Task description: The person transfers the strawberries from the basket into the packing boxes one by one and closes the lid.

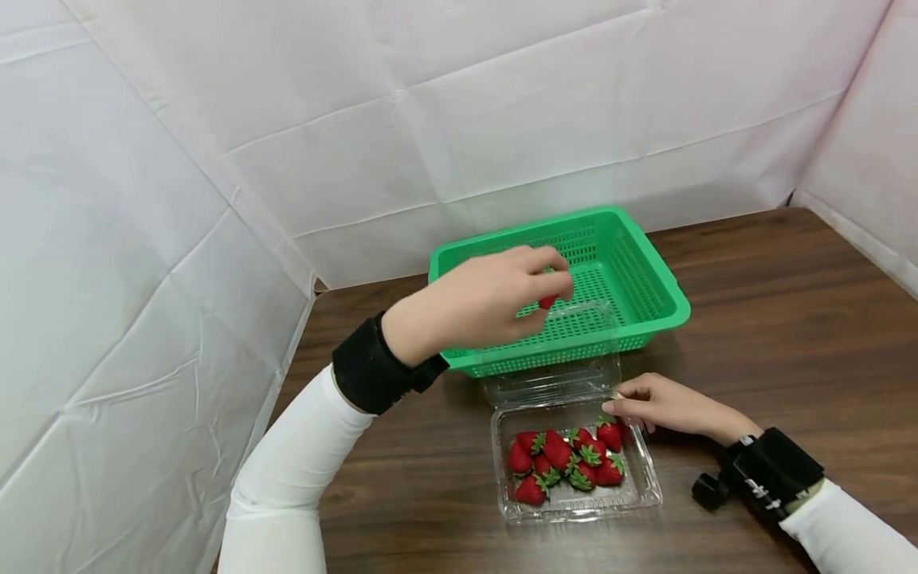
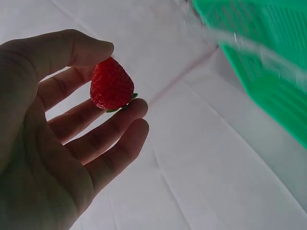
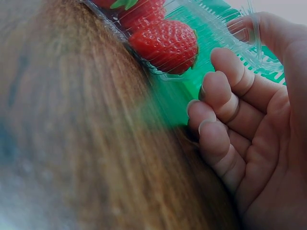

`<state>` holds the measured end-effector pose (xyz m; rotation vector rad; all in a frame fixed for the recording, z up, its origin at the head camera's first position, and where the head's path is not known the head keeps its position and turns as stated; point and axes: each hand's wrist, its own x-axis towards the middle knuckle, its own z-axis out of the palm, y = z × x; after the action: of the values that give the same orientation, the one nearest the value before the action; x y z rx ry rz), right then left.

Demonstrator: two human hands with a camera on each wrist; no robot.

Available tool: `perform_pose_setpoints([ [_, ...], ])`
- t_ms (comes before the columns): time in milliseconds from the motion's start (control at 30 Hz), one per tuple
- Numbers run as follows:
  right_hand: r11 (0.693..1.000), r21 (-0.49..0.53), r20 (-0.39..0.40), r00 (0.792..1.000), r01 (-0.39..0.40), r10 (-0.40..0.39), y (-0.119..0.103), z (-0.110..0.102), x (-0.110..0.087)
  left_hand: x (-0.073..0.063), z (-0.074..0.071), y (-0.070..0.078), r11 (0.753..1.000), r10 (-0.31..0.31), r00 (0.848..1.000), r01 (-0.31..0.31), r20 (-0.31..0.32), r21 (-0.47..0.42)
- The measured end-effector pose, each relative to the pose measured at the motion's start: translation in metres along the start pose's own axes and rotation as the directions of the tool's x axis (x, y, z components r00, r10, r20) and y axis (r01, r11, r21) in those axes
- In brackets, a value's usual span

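Observation:
My left hand (image 1: 491, 296) is raised over the green plastic basket (image 1: 649, 267). Between its thumb and fingers it pinches one red strawberry (image 2: 112, 85), leaf end against the fingers in the left wrist view. On the table in front of the basket lies a clear plastic clamshell box (image 1: 574, 507), its lid (image 1: 552, 387) folded back against the basket. Several strawberries (image 1: 558, 450) with green leaves lie inside. My right hand (image 1: 670, 406) holds the box at its far right corner, thumb on the rim and fingers curled outside the wall.
The brown wooden table (image 1: 774, 319) extends to the right of the basket and box. White cloth walls (image 1: 502, 119) stand behind and at both sides, the back one close behind the basket.

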<state>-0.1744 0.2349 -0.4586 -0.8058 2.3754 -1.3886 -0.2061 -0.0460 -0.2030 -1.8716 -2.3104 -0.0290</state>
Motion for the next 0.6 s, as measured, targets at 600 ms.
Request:
perform_pose_setpoints([
  [600,1.000,0.005,-0.002,1.000,0.011,-0.011,0.005,-0.004,0.000,0.003,0.063,0.045,0.988,0.148,0.965,-0.153,0.215,0.010],
])
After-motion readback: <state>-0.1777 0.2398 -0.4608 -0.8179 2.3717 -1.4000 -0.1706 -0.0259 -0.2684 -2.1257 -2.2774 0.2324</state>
